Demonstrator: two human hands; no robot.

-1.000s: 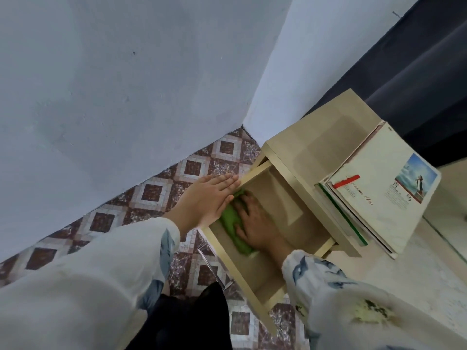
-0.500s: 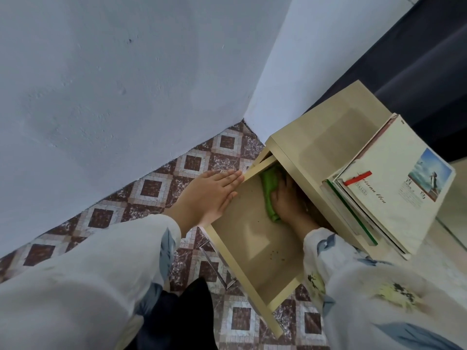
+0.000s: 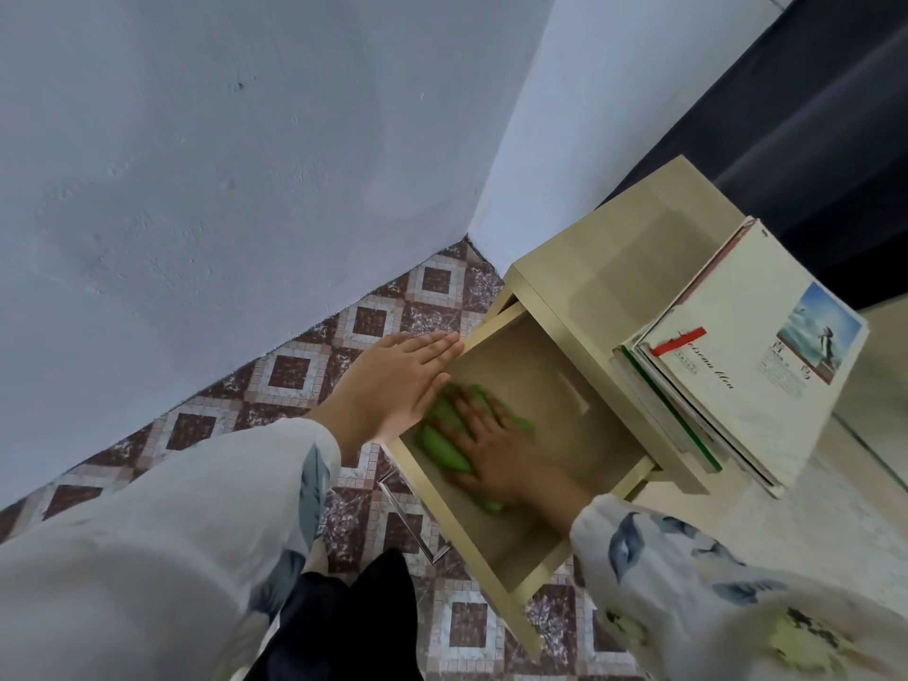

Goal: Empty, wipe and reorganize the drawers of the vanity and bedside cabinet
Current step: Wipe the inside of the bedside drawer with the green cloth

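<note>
Blue walls (image 3: 196, 164) meet patterned floor (image 3: 290, 371) (brown tiles).

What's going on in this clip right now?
A person wipes the pulled-out drawer of a beige wooden bedside cabinet. The right hand presses a crumpled green cloth onto the drawer floor; the left hand rests flat on the drawer's side rim. A stack of magazines lies on the cabinet top.

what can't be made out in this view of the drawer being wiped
Head view only:
green cloth: middle covered by the right hand.
drawer: back part hidden under the cabinet top.
lower books: only edges show beneath the top book.
top book's small print: too blurred to read.
</note>
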